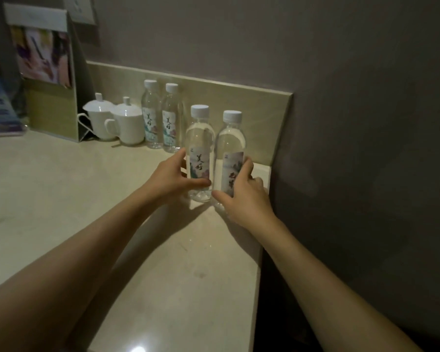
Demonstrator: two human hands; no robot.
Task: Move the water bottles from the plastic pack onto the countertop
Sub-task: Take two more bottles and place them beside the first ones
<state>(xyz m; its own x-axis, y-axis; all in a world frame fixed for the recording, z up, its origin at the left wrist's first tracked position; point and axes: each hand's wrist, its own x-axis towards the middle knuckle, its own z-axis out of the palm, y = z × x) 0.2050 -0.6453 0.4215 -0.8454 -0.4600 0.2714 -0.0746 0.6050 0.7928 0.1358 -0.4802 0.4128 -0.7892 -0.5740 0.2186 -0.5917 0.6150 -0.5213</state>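
Left hand (173,177) gripped one bottle (199,151), right hand (241,196) another (231,153), both on the countertop (61,189); two more bottles (160,115) stood beyond them, pack wasn't visible, so probably nearly done

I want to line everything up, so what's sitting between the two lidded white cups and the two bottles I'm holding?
Two more upright water bottles stand against the backsplash, in the head view.

Open passage: pale polished stone countertop (61,199), bare across lower left and centre of frame.
Obstacles, upper centre: two clear white-capped water bottles (160,118) by the backsplash, two white lidded porcelain cups (112,120) beside them.
Right: grey wall (366,148) bounds the counter edge.
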